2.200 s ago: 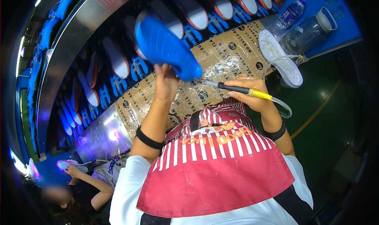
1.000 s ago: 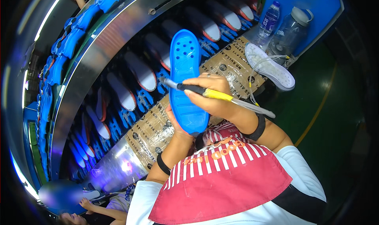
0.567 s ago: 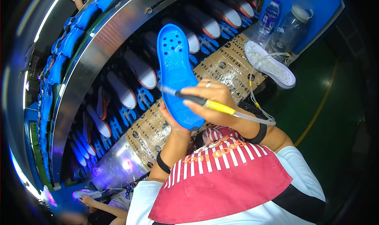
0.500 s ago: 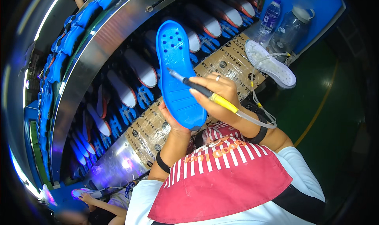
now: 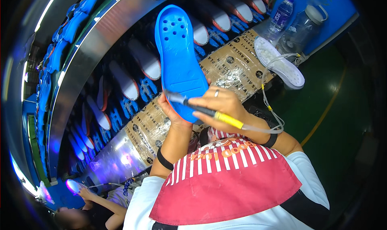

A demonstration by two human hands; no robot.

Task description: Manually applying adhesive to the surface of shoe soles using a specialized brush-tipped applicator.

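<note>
My left hand (image 5: 173,111) is closed round the heel end of a blue shoe sole (image 5: 177,60), which is tilted up with its toe away from me. Several small round holes dot its toe part, and ridges cross it nearer the heel. My right hand (image 5: 223,104) grips a glue brush (image 5: 228,120) with a black and yellow handle and a clear tube at its back end. The blurred bristles touch or hover just over the sole's left edge near the heel; contact is hard to tell. Some of the left fingers are hidden behind the sole.
A taped cardboard-covered ledge (image 5: 229,60) runs along the rack, which holds several shoe uppers (image 5: 147,64). At right lie a white sole (image 5: 278,62), a bottle (image 5: 281,14) and a clear jug (image 5: 302,28). Another person's hand (image 5: 85,193) holds a shoe part at lower left.
The brush has moved from the sole's middle down to its left edge near the heel. The sole has shifted slightly up and left, still in my left hand.
</note>
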